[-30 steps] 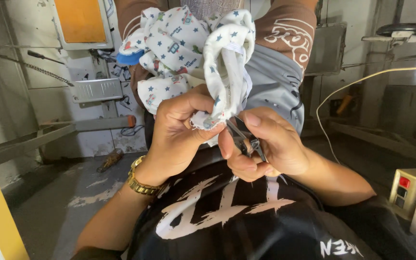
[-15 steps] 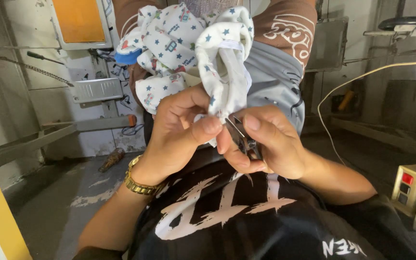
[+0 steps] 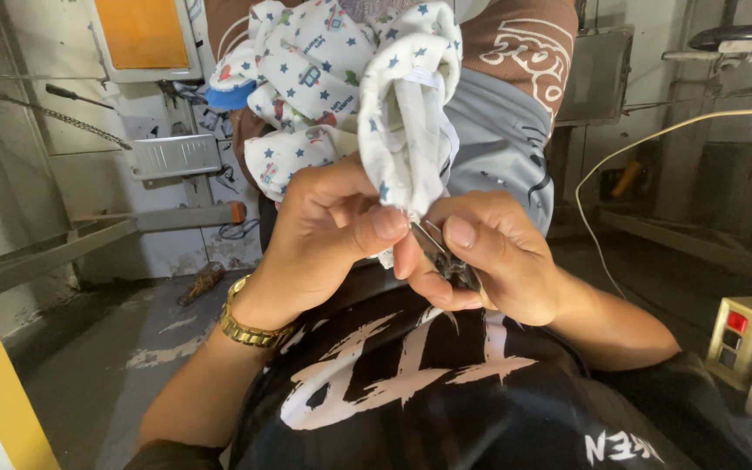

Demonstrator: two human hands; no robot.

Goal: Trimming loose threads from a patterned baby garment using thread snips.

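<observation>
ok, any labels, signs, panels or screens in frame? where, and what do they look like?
Orange panel: upper left wall, rectangular, pale frame.
Switch box: lower right, cream, red button above a dark one.
Garment label: small white tab on the star-print cloth, above the left hand and right hand.

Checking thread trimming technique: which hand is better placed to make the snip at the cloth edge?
Right, likely: the right hand holds the small snips at the star-print cloth edge, while the left hand pinches it.

Cloth above both hands; left hand left of right hand, snips between
</observation>
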